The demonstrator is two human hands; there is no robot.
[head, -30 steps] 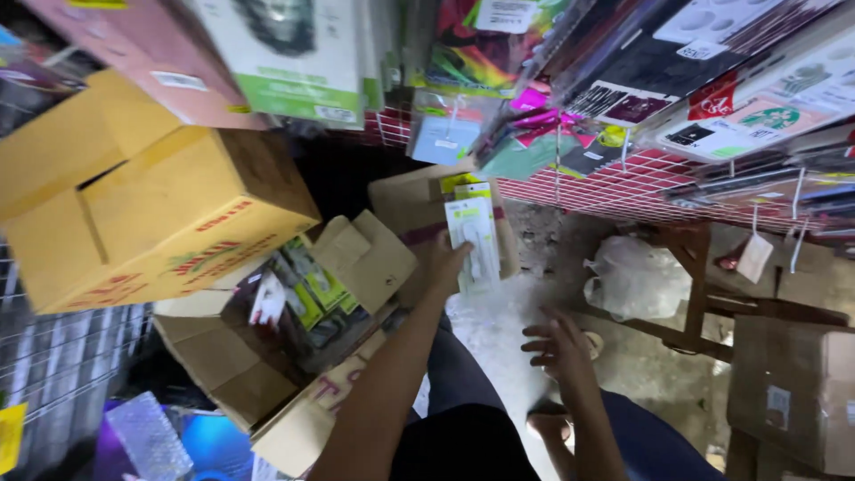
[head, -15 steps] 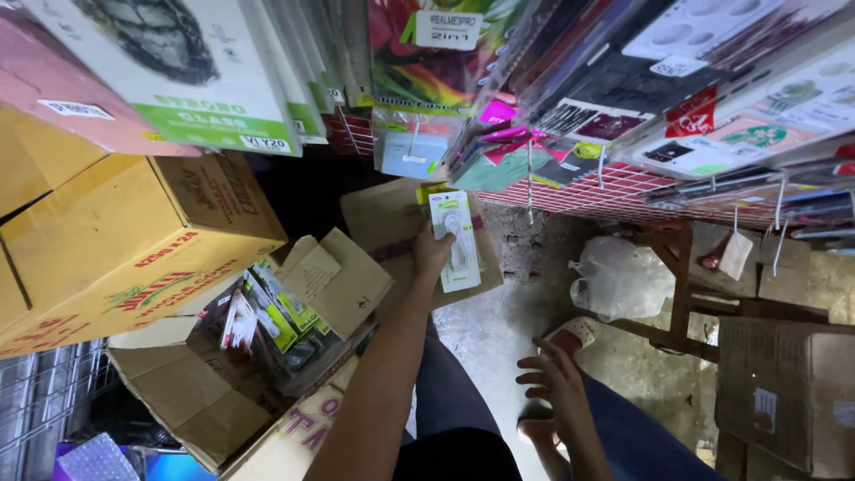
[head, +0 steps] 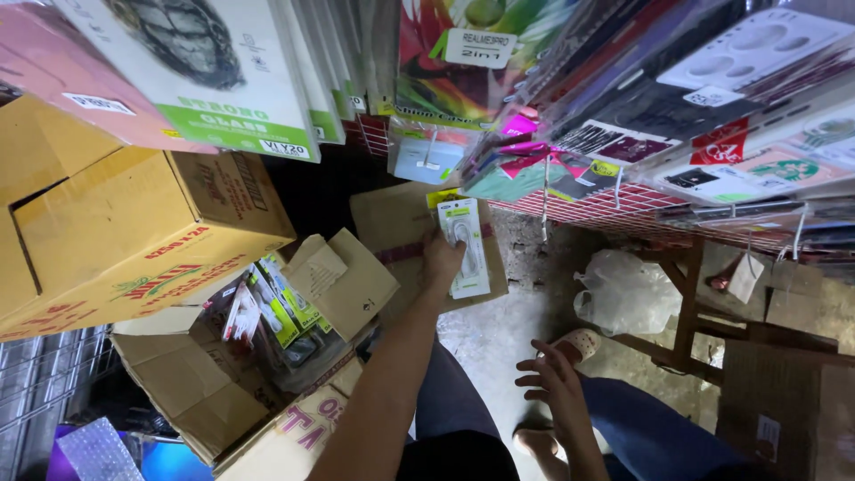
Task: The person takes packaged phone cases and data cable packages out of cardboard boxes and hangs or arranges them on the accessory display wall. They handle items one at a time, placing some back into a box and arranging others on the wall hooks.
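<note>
A person is looking down from a head-worn camera at their own two bare hands in a cramped shop space. The left hand [head: 443,263] is reaching forward and upward, its fingers closing around the lower left edge of a slim white blister pack with a green top strip [head: 465,245], which is standing upright and appears to hold a small accessory behind clear plastic. Directly behind that pack and hand, a flat piece of brown cardboard [head: 396,223] is leaning upright. Above the hand, packaged goods are hanging in rows from a red wire rack [head: 606,209], among them a small white pack [head: 426,158] just above the held one. To the left of the left hand and a little below it, an open cardboard box [head: 214,392] is sitting with its flaps spread, filled with more green and white packs [head: 272,312]. Further left, a large closed brown carton [head: 134,240] is resting higher up. The right hand [head: 554,383] is hanging low over the person's blue-trousered knee, holding nothing, its fingers loosely spread and slightly curled. Beyond the right hand, a translucent plastic bag [head: 623,289] is lying on the concrete floor [head: 499,325] beside a wooden frame [head: 690,303].
</note>
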